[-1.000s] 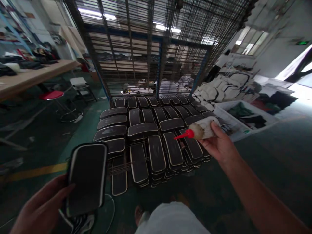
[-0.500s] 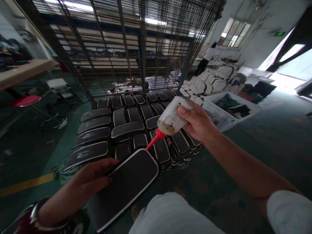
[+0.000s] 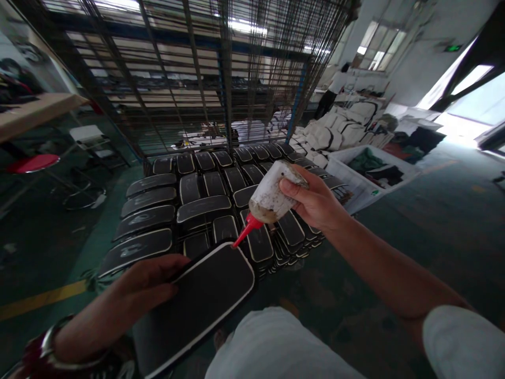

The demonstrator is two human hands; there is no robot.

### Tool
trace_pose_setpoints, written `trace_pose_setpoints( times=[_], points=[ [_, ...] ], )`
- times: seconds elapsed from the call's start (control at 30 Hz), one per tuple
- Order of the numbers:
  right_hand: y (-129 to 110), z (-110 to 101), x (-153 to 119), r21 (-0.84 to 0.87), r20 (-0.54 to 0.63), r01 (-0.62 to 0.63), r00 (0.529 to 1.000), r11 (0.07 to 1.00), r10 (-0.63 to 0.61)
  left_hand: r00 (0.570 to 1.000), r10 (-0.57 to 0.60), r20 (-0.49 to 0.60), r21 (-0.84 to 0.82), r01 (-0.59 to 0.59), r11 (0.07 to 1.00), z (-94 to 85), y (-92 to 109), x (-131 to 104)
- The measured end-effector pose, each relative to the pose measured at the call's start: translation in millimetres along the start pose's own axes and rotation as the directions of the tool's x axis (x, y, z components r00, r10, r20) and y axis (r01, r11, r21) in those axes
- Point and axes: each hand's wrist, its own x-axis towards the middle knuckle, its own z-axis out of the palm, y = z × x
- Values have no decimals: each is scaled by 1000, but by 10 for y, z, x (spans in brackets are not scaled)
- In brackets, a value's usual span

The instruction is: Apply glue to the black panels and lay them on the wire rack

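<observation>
My left hand (image 3: 148, 287) grips the upper left edge of a dark, flat panel (image 3: 197, 310) with rounded corners. A white line runs along the panel's border. In my right hand (image 3: 311, 197) is a stained white squeeze bottle (image 3: 272, 195), tilted with its red nozzle (image 3: 248, 230) pointing down to the left. The nozzle's tip is at the panel's far edge, on or just over the white line. Part of the panel's left side is hidden by my left hand and wrist.
Stacks of similar dark panels (image 3: 203, 209) with pale borders lie ahead, below a metal wire rack (image 3: 224, 68). At the right stand a white bin (image 3: 355, 184) holding cloth and a heap of white pieces (image 3: 335, 129). A red stool (image 3: 33, 163) is at left; a person (image 3: 333, 92) stands far back.
The nozzle tip has shifted slightly left along the panel's far edge, with the bottle still in my right hand. My left hand keeps its hold on the panel. The whole view has shifted a little.
</observation>
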Motion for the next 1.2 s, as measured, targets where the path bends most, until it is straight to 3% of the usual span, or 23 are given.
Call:
trace_pose_setpoints(
  times=[0.2,0.47,0.7,0.9,1.07,1.2],
  points=[
    [-7,13,-59,-14,-27,1,1000,1000,-1,993,-33,-111,-68,26,997,-10,42,-32],
    [25,2,-129,32,-58,-14,998,999,15,970,-83,-230,-168,45,985,-146,-101,-49],
    [182,-4,-146,72,-193,-16,981,997,29,938,-166,-304,-297,72,952,39,89,-38],
    [323,36,-78,79,-291,23,957,997,0,942,-186,-279,-361,77,930,142,133,14],
    [349,86,-92,96,-287,16,958,995,12,915,-227,-333,-410,76,909,158,169,10],
    [366,144,-166,110,-275,-14,961,994,44,921,-207,-329,-448,41,893,160,184,29]
  ],
)
